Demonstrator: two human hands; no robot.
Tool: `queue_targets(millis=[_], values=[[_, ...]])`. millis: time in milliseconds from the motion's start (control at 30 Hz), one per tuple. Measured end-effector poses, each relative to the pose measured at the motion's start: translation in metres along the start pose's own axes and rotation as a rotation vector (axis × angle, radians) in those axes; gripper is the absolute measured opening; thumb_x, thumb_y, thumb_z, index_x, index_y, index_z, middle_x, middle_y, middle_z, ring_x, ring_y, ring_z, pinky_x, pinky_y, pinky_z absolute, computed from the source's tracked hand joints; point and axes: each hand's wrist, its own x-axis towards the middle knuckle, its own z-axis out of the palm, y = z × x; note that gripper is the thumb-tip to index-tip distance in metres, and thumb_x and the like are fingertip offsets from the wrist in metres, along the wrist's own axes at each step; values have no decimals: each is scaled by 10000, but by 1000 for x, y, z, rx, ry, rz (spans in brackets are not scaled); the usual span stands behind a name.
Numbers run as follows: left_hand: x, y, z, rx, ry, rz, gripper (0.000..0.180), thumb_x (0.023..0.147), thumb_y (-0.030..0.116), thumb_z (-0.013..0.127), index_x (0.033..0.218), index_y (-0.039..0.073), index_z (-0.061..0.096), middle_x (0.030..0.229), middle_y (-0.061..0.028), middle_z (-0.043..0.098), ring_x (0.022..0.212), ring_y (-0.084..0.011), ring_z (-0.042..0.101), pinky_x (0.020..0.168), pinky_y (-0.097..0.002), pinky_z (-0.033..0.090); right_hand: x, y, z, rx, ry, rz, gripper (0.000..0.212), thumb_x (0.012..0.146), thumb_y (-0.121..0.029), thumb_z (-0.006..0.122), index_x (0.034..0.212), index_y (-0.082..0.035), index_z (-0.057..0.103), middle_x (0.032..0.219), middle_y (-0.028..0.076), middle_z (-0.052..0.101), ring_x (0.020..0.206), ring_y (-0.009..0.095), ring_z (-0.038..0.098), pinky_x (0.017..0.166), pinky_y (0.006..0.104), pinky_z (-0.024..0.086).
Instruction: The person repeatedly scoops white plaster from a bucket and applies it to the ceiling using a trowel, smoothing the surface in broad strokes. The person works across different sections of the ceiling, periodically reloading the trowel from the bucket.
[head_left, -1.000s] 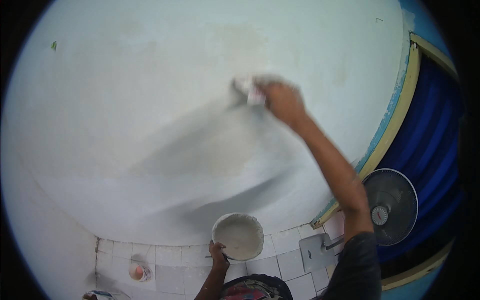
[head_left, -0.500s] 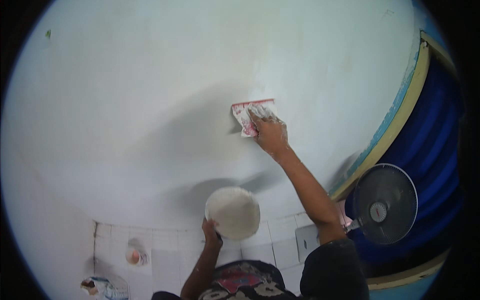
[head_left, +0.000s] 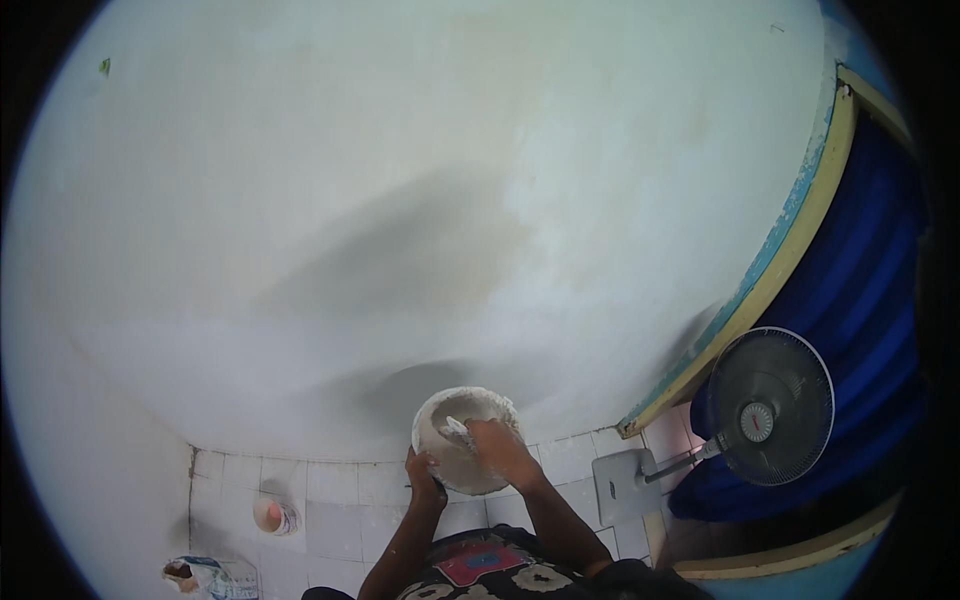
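My left hand (head_left: 424, 474) grips the left rim of a round, whitish tub (head_left: 432, 412), its fingers wrapped over the edge. Pale paste coats the tub's inside and crusts its rim. Down inside the tub is my right hand (head_left: 500, 452), closed on a paste-covered putty scraper (head_left: 457, 428). Only a small white part of that scraper shows; the rest is hidden by my fingers and the tub. In front of me rises a white wall (head_left: 400, 150), with patchy, uneven tone and my shadow across it.
A grey standing fan (head_left: 770, 408) on a square base (head_left: 625, 487) stands at the right, before a blue curtain (head_left: 850, 270) in a yellowish frame (head_left: 790, 270). Over the tiled floor (head_left: 335, 510) at left are a small white bucket (head_left: 277, 516) and a torn bag (head_left: 215, 577).
My right hand has come down off the wall with the scraper and is now inside the tub. The tub, still in my left hand, has tilted slightly and sits a little lower.
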Motion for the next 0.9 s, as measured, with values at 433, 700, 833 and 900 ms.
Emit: queue_targets(millis=[433, 700, 833, 900], values=[[-12, 19, -15, 22, -42, -44, 661, 570, 121, 518, 1221, 14, 486, 1076, -148, 572, 989, -302, 587, 877, -404, 498, 17, 20, -78, 498, 105, -82, 239, 816, -25, 687, 1053, -33, 715, 995, 47, 728, 868, 105, 642, 804, 293, 519], [-2, 12, -8, 34, -48, 4, 546, 597, 173, 537, 1129, 47, 531, 1019, -106, 579, 986, -279, 576, 894, -408, 479, 133, -59, -320, -260, 1211, -497, 495, 746, 5, 587, 1228, -94, 636, 978, 180, 686, 879, 355, 657, 784, 438, 531], [-5, 6, 4, 46, -20, 25, 594, 596, 107, 499, 1184, 28, 504, 1018, -116, 574, 955, -268, 568, 868, -379, 484, 183, -68, -384, -582, 1121, -368, 536, 810, -38, 554, 1338, -123, 540, 1096, 197, 644, 1048, 377, 598, 886, 476, 490], [-11, 2, 9, 57, 21, 28, 561, 602, 108, 498, 1158, 34, 508, 1005, -109, 562, 946, -262, 557, 870, -379, 477, 195, -58, -368, -666, 1077, -267, 527, 849, -64, 522, 1374, -101, 493, 1130, 215, 632, 1121, 388, 573, 925, 483, 478]])
